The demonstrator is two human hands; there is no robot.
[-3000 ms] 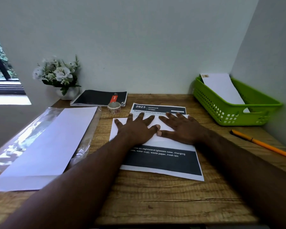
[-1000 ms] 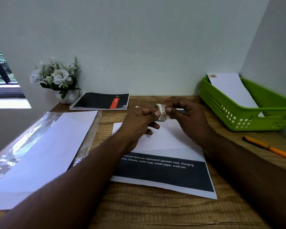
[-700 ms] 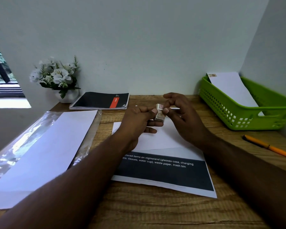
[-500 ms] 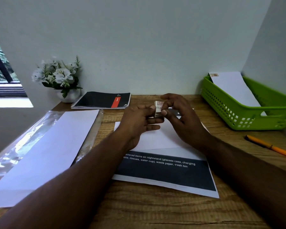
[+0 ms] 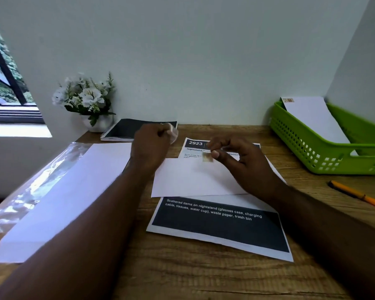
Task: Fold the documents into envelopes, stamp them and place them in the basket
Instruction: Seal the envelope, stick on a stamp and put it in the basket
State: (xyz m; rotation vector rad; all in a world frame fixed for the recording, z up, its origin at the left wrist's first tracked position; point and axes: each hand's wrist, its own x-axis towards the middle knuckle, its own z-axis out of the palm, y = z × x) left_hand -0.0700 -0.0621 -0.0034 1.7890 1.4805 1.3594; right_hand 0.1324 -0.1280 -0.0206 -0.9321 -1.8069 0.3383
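One stamped envelope (image 5: 312, 118) already sits in the basket (image 5: 325, 152) at two o'clock. My hands are apart — left hand (image 5: 152, 146) curled round the stamp roll (image 5: 172, 133), right hand (image 5: 236, 156) pinching a stamp (image 5: 207, 156) above the second envelope (image 5: 195, 178) at twelve o'clock — sticking and basketing remain.

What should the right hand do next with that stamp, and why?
Probably lower the stamp onto the envelope and press it flat. The right hand pinches it just above the envelope's far edge, while the left hand holds the stamp roll off to the side.
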